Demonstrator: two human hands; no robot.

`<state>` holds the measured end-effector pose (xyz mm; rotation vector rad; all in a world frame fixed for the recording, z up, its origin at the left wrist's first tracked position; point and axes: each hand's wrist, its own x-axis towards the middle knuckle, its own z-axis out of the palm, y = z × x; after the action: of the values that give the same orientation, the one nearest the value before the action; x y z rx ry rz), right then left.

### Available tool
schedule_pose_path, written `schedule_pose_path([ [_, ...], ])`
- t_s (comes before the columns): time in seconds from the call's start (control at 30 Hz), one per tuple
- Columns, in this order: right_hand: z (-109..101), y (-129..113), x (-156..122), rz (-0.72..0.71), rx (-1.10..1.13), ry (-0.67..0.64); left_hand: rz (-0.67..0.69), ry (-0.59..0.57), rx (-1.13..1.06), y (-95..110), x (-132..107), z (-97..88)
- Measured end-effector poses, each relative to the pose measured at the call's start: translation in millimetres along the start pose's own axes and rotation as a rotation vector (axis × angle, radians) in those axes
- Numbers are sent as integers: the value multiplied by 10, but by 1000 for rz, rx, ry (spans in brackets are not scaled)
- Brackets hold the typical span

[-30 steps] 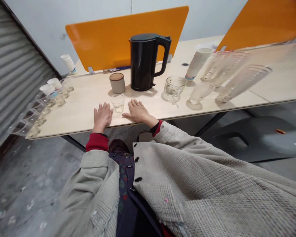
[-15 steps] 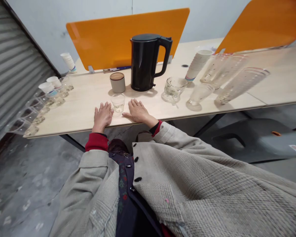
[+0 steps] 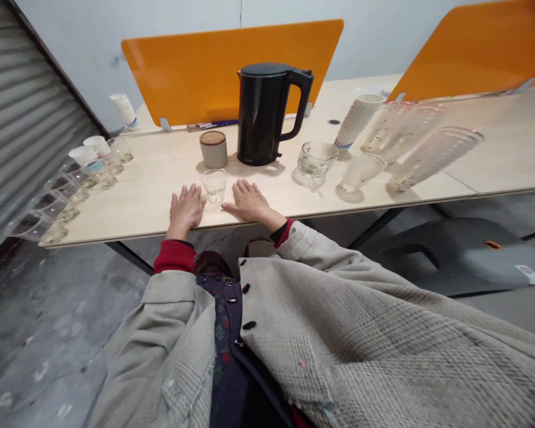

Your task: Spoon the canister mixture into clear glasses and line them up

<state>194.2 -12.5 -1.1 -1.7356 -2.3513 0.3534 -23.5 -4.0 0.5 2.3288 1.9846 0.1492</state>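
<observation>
My left hand (image 3: 186,210) and my right hand (image 3: 249,202) lie flat and palm down near the front edge of a pale wooden table (image 3: 134,190), holding nothing. Between them, just beyond the fingertips and touching neither hand, stands a small clear drinking glass (image 3: 214,185). Behind it are a grey canister with a wooden lid (image 3: 213,150) and a black electric kettle (image 3: 263,116). A ribbed glass pitcher (image 3: 315,161) stands to the right of my right hand.
Several clear glasses (image 3: 361,172) and a stack of paper cups (image 3: 356,119) stand at the right. More glasses and paper cups (image 3: 82,157) line the left edge beside a metal shutter (image 3: 18,101). Orange panels (image 3: 227,71) rise behind the table. A grey seat (image 3: 459,255) sits below right.
The whole view has rotated slightly as my head moved. My hands and the objects on the table have not visibly moved.
</observation>
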Motion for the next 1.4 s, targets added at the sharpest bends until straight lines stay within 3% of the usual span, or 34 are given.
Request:
schedule_pose_path([
  [1.1, -62, -53, -38, 12, -33, -27, -14, -14, 32, 43, -40, -43],
  [1.4, 19, 8, 4, -5, -21, 8, -18, -16, 33, 36, -35, -38],
])
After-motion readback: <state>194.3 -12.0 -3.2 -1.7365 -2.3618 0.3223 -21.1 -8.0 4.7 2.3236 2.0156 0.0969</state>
